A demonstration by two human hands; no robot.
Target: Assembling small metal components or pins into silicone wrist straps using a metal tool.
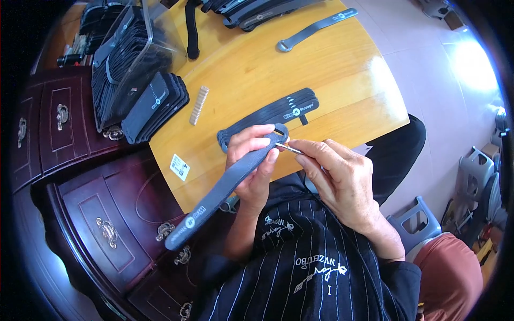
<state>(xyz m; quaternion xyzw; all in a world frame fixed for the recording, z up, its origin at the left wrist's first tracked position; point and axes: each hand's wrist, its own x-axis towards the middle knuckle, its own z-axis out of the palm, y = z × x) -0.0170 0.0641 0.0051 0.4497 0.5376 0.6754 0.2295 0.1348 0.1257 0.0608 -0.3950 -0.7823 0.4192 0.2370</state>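
A grey fabric strap (227,184) is pinched in my left hand (251,174), its long free end slanting down to the lower left. At its upper end the strap bends into a small loop just beyond my fingertips. My right hand (345,182) grips a thin metal tool (289,148) between thumb and fingers, the tip touching or very near the strap beside the loop. The tool's exact kind cannot be made out. Just behind my left hand lies a stack of dark straps (278,111) on the yellow wooden table (353,80).
A clear plastic bin (151,35) packed with straps stands left, another strap stack (155,104) beside it. A single strap with a ring (316,32) lies far right. Small beige pieces (199,106) and a white label (179,167) lie leftward. Dark drawers (101,214) and a grey stool (420,222) flank me.
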